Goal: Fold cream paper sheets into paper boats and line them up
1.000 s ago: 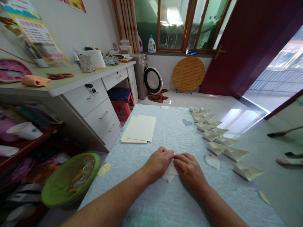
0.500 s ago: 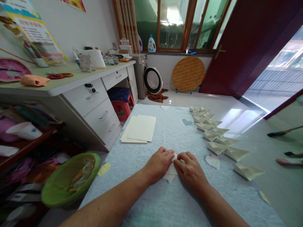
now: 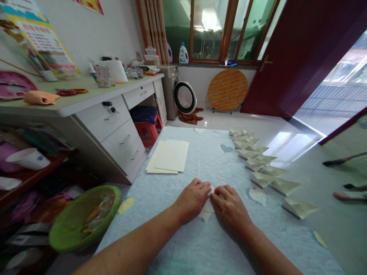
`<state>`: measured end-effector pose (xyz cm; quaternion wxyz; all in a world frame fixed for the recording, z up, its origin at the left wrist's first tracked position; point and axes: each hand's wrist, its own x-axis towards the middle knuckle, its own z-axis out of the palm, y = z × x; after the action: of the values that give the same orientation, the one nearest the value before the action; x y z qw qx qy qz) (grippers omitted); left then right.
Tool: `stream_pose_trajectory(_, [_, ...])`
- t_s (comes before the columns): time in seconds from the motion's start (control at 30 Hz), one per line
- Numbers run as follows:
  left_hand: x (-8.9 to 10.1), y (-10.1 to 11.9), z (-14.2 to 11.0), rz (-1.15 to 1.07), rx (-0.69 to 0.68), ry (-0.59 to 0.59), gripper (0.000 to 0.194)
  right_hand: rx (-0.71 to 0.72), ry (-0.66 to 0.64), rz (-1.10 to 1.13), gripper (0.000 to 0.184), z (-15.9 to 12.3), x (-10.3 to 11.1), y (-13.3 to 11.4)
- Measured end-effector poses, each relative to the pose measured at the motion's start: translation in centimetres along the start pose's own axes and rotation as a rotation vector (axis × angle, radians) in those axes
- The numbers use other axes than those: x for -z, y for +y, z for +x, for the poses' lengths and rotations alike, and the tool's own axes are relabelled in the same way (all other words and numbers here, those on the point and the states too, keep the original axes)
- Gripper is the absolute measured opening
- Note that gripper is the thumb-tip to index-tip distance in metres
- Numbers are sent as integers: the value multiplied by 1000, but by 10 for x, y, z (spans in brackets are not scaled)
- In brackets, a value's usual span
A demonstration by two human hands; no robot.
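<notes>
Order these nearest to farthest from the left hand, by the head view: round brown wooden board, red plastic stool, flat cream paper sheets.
From the left hand:
1. Flat cream paper sheets: ahead, slightly left.
2. Red plastic stool: beyond the sheets, farther left.
3. Round brown wooden board: farthest ahead, to the right.

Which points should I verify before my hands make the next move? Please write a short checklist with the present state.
1. Left hand at the small paper: ok.
2. Right hand at the same paper: ok.
3. Creases straight: cannot tell; the hands cover much of the paper.
4. Flat sheets away from both hands: ok.
5. Flat sheets squared up: not ok; they overlap unevenly.
6. Folded pieces apart from the right hand: ok.
</notes>
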<state>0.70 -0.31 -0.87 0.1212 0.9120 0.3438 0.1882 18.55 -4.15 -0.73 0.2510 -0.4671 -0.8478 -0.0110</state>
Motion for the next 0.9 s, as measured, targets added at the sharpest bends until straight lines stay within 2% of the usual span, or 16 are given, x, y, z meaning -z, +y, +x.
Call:
stream_pose_trajectory(0.23, [-2,1,-2,71,-37,16,19,-6,-17,-7,15,-4,1,-4])
stream_pose_trajectory(0.43, [-1,11,-3,192,-43,-20,19,-19,-37,-8,14,-8,6,-11])
stream_pose_trajectory(0.63, [4,18,-1,210,-67,-80,22,-21,-39,6,14,-13,9,-13])
stream_pose_trajectory(0.9, [2,18,0,208,-29,-99,27,-45,-47,65,17,-17,13,-13])
